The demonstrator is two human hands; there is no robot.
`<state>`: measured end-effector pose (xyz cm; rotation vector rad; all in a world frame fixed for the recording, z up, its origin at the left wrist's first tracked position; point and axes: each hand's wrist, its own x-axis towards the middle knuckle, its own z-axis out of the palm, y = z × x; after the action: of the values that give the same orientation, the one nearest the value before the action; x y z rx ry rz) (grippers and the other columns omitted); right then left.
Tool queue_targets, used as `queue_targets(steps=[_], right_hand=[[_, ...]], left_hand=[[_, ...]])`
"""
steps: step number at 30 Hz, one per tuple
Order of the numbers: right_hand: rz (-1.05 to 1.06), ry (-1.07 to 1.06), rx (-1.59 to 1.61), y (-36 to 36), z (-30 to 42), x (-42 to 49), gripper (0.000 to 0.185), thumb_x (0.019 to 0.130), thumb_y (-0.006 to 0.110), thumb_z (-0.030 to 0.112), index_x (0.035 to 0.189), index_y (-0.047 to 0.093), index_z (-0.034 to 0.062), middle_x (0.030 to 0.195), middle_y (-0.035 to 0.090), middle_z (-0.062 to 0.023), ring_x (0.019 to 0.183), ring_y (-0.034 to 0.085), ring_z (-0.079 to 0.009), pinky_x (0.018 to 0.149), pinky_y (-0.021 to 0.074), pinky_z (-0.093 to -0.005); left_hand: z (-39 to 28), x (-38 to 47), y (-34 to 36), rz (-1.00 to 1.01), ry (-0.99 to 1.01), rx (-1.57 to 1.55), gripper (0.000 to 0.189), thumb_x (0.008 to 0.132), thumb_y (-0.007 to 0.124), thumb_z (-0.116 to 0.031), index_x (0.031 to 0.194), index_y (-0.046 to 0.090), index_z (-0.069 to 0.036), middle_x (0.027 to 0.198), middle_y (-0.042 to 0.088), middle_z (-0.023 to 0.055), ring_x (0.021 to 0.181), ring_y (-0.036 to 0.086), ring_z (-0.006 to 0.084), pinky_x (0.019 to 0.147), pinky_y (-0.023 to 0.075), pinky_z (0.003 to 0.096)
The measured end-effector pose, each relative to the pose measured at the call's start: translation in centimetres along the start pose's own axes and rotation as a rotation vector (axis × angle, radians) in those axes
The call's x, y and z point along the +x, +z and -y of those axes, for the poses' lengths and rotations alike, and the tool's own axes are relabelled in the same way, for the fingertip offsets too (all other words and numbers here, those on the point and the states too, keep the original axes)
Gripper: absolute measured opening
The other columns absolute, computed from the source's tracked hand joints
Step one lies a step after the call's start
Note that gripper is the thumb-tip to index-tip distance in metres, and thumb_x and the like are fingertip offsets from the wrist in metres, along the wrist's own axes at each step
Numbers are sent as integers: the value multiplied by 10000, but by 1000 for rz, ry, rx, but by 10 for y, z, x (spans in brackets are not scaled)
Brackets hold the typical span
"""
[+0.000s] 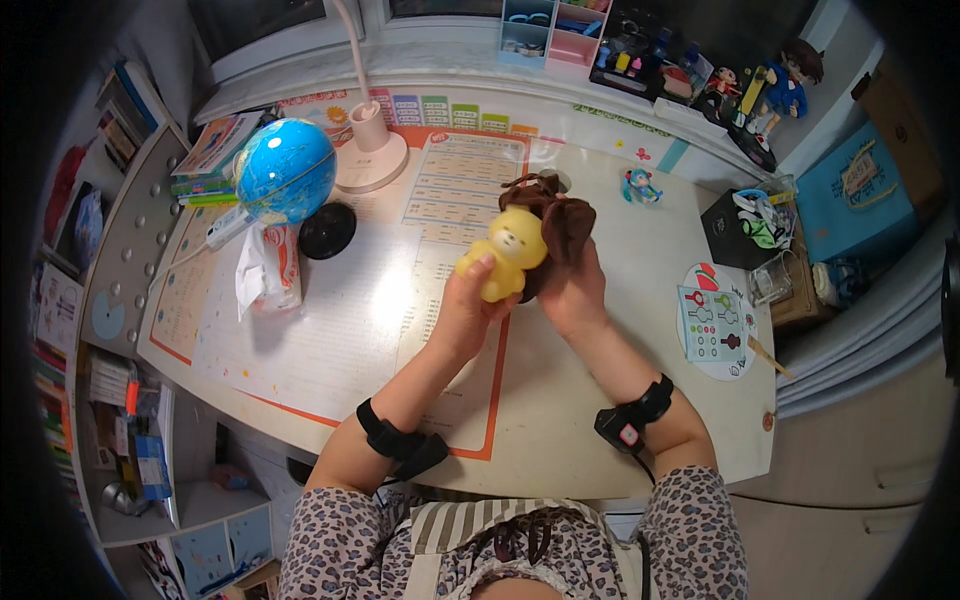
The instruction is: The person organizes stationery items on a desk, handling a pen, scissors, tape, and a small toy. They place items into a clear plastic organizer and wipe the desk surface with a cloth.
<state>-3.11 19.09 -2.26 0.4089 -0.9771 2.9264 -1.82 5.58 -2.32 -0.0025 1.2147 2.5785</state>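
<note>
My left hand [474,304] grips a small yellow bear figure [511,255], its thumb across the figure's body. Dark brown fabric [571,225], gathered and with thin loops at its top, lies against the figure's head and right side. Behind that fabric is my right hand [577,289], holding it; most of its fingers are hidden. Both hands are close together above the desk, over the right edge of an orange-bordered printed sheet [499,390].
A blue globe [286,172], a pink desk lamp [371,159] and a tissue pack [270,270] stand at the left. A small blue-haired figurine [641,186], a black bin [731,232] and a round card [716,322] are at the right.
</note>
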Motion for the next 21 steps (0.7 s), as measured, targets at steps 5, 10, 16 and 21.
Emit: queue_targets(steps=[5, 10, 16, 21], right_hand=[[8, -36, -220, -3, -20, -17, 382, 1007, 423, 202, 1360, 283, 170, 1292, 422, -43, 1227, 423, -181, 993, 414, -360], [8, -5, -344, -2, -28, -21, 376, 913, 555, 43, 1220, 360, 140, 1176, 458, -48, 1095, 505, -165, 872, 503, -338], [-32, 13, -376, -7, -18, -16, 388, 842, 686, 104, 1113, 409, 122, 1146, 475, -38, 1081, 514, -153, 874, 520, -327], [-29, 27, -217, -17, -10, -14, 403, 826, 711, 165, 1097, 415, 136, 1178, 486, -18, 1122, 522, -166, 967, 474, -351]], left_hand=[[6, 2, -13, 43, 153, 38, 367, 935, 543, -367, 1126, 439, -72, 958, 549, 65, 763, 540, 108, 566, 446, 216], [10, 4, -18, -91, 485, 378, 328, 950, 541, -290, 1132, 422, -45, 950, 550, 77, 861, 551, 123, 699, 477, 230], [6, 5, -21, -80, 555, 506, 336, 933, 551, -232, 1170, 433, -25, 1042, 555, 89, 917, 555, 139, 800, 469, 273], [-2, 2, -18, 58, 341, 286, 422, 922, 520, -361, 1204, 467, -51, 1074, 567, 69, 950, 549, 137, 837, 442, 286]])
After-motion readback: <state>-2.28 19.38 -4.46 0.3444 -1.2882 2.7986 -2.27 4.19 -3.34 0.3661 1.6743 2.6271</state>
